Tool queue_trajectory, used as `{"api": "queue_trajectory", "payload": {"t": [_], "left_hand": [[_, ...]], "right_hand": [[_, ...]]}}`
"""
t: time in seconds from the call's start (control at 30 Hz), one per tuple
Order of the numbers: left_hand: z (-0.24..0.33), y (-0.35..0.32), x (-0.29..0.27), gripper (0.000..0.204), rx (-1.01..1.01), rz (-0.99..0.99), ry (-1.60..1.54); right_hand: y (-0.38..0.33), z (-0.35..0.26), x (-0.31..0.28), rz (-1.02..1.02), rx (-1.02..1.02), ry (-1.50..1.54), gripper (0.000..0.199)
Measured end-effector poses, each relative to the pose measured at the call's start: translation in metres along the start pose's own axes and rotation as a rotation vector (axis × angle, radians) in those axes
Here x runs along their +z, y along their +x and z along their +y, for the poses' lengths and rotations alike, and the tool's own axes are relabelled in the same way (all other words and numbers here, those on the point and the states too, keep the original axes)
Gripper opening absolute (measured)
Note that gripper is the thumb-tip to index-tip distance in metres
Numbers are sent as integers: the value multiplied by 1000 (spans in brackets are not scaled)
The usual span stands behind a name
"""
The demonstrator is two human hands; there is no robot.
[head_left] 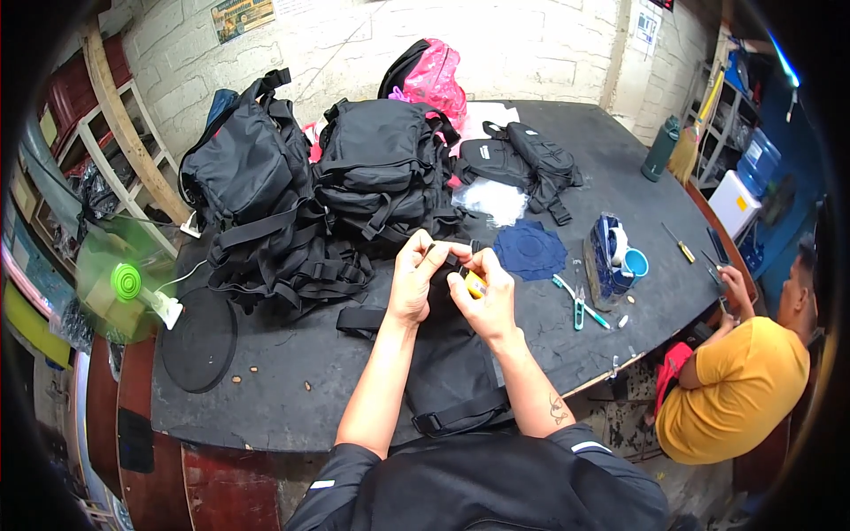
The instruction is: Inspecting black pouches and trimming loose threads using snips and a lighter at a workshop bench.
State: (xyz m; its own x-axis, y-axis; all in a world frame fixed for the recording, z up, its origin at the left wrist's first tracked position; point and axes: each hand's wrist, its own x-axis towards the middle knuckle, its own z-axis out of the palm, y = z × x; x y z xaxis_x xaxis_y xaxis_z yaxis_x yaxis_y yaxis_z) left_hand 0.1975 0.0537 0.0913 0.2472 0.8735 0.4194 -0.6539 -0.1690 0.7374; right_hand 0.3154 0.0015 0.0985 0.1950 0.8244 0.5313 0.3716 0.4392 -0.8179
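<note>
My left hand (414,276) and my right hand (485,296) meet over a black bag (447,372) that lies flat on the dark round table (292,389) in front of me. The left fingers pinch a black strap end (434,251) of that bag. In the right hand sits a small yellow tool (475,284), its tip close to the strap. Both hands touch each other near the strap.
Two piles of black bags (257,203) (381,173) stand behind, with a pink bag (434,80), a black pouch (522,159), clear plastic (491,199), navy cloth (529,250), teal snips (577,305) and a blue cup (634,264). A green fan (124,283) stands left. A person in yellow (739,389) sits right.
</note>
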Motion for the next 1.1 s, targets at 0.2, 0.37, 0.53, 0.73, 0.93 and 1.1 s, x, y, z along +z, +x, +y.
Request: {"api": "queue_trajectory", "payload": {"t": [0.2,0.37,0.53,0.73,0.93,1.1], "left_hand": [[-1,1,1,25,9,13,43],[-1,1,4,26,13,29,69],[1,2,5,27,1,27,78],[-4,3,8,27,5,30,100],[4,42,5,24,106,95,216],[19,102,-12,26,300,51,456]], "right_hand": [[2,-4,-2,3,-1,-79,23],[2,-4,-2,7,-5,-88,24],[1,-1,-1,-4,-33,-68,25],[0,10,-2,25,-33,-84,27],[-8,31,-36,-88,128,165,25],[-33,44,-87,-452,252,158,32]]}}
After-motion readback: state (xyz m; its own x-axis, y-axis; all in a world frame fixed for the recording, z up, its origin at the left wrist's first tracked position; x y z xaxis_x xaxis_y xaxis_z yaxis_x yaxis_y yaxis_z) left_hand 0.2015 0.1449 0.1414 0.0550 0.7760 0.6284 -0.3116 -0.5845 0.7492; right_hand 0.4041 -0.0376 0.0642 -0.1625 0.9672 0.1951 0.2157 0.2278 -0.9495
